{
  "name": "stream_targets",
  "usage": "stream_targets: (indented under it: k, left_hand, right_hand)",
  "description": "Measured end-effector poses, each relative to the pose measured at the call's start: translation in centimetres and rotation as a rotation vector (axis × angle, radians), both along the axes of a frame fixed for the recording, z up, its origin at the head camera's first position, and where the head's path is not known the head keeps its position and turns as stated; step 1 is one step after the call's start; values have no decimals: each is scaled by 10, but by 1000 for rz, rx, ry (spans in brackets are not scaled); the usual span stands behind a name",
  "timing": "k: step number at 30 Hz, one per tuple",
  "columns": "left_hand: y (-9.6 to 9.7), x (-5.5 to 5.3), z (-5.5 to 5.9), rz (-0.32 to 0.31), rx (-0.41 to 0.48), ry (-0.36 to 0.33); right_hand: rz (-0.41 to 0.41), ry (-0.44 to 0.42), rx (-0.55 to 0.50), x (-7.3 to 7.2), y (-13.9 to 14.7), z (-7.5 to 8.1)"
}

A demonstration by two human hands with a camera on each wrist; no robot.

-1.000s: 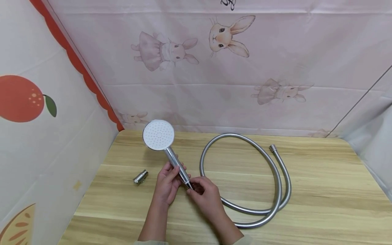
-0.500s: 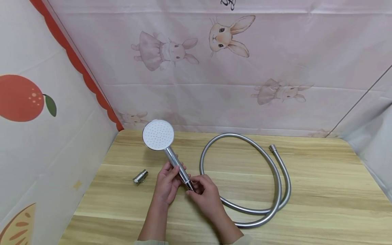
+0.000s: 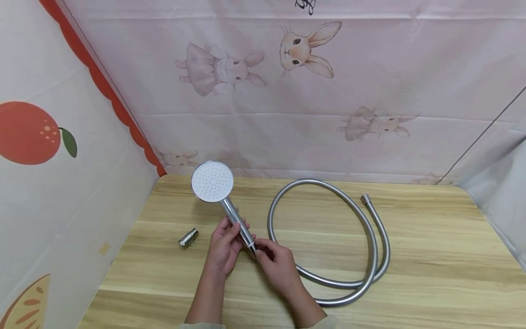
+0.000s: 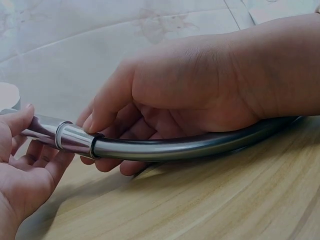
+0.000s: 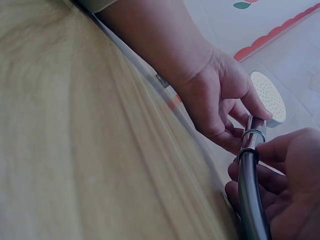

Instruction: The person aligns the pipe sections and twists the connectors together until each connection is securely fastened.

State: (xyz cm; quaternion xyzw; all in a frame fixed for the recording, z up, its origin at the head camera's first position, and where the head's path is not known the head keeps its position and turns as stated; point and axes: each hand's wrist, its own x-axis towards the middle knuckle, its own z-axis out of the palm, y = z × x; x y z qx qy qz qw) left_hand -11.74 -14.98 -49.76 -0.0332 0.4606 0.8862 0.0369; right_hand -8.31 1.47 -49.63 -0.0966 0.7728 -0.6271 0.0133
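Note:
My left hand [image 3: 223, 249] holds the chrome handle [image 3: 232, 214] of a shower head [image 3: 212, 182], its white nozzle face tilted up. At the handle's lower end, my right hand [image 3: 280, 267] pinches the metal end nut [image 4: 77, 139] of a shower hose [image 4: 165, 149] between thumb and fingers. The nut meets the handle in the left wrist view; how far it is threaded cannot be told. In the right wrist view the dark grey hose [image 5: 251, 197] runs down from the nut past my right palm. Under my right wrist, part of the hose is hidden in the head view.
The hose lies looped on the wooden table [image 3: 444, 256] to the right, its free end fitting [image 3: 366, 198] toward the back. A small metal connector [image 3: 188, 238] lies left of my left hand. Printed cloth walls [image 3: 255, 137] border the back and left side.
My right thumb and fingers have shifted a little around the hose nut. The left hand and shower head have stayed in place.

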Motion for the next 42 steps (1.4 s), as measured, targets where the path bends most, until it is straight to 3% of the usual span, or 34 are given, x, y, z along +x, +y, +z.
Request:
stream_targets:
  k: [10, 21, 34, 42]
  left_hand:
    - [0, 1, -2, -14, 12, 22]
    - [-1, 1, -4, -26, 50, 61]
    - [-2, 0, -5, -28, 55, 66]
    - [-2, 0, -5, -32, 51, 54]
  right_hand:
    - [19, -7, -52, -2, 1, -8]
    - [12, -71, 10, -5, 0, -10]
    - [64, -29, 69, -3, 3, -9]
    - [46, -46, -3, -3, 1, -10]
